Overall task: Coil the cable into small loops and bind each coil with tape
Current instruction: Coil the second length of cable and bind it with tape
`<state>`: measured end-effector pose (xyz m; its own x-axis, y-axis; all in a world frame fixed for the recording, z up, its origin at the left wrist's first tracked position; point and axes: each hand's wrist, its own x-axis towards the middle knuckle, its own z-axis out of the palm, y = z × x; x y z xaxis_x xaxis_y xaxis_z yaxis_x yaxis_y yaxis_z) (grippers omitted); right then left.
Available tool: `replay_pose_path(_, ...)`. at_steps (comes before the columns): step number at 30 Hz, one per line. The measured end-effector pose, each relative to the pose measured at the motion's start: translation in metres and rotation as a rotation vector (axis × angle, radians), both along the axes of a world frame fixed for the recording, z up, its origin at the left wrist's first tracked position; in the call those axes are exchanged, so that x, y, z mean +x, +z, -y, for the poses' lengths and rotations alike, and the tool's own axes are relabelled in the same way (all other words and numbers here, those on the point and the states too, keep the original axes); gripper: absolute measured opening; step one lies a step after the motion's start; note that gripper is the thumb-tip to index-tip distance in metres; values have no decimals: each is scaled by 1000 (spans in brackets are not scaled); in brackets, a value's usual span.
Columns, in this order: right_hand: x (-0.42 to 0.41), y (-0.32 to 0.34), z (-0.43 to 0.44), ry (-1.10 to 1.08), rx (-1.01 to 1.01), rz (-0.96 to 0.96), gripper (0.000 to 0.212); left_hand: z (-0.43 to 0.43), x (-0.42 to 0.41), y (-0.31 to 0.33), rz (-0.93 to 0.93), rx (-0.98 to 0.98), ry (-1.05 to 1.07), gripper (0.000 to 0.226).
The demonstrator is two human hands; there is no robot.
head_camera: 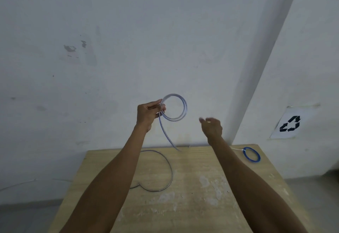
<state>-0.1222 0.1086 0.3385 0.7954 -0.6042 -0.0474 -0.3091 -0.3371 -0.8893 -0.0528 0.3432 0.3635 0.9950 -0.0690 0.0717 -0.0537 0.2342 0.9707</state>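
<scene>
Left hand [149, 113] pinching cable coil [180, 102] at its 9 o'clock edge above table [192, 201], tail [167, 135] hanging toward 5 o'clock, right hand [211, 127] relaxed, empty, blue coil [251, 154] at table's 1 o'clock corner.

Head view, single entry: wide-angle lens worn on the person's head, facing forward and somewhat down. Forearms [113, 177] enter from the lower edge (nearest the lens). The table [201, 205] lies close below, filling the lower frame. The wall [128, 30] just behind it fills the upper two thirds.
</scene>
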Motion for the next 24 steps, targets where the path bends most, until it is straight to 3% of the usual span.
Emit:
replay_pose_path(1,-1,-6,-4,14,59,-149,53,2,0,0,-6,-34,41,35)
replay_pose_path(3,-4,-15,-16,159,439,-351,63,8,-1,1,-7,-86,99,35)
replay_pose_path(5,-5,-24,-27,233,1005,-391,65,16,-4,2,-3,-119,117,35)
replay_pose_path(7,-3,-28,-36,246,1328,-317,44,23,-7,1,-5,-130,106,35)
replay_pose_path(9,1,-24,-42,188,1328,-179,16,25,-10,0,-9,-122,70,35)
replay_pose_path(11,7,-20,-40,89,1228,-49,6,23,-10,-2,-16,-107,5,34)
replay_pose_path(14,7,-10,-29,-23,1053,130,13,16,-11,-5,-9,-2,-81,33)
replay_pose_path(18,2,-5,-21,50,839,300,43,7,-11,-8,-11,82,-132,34)
replay_pose_path(24,-9,4,-20,209,610,351,33,1,-7,-5,29,196,-203,33)
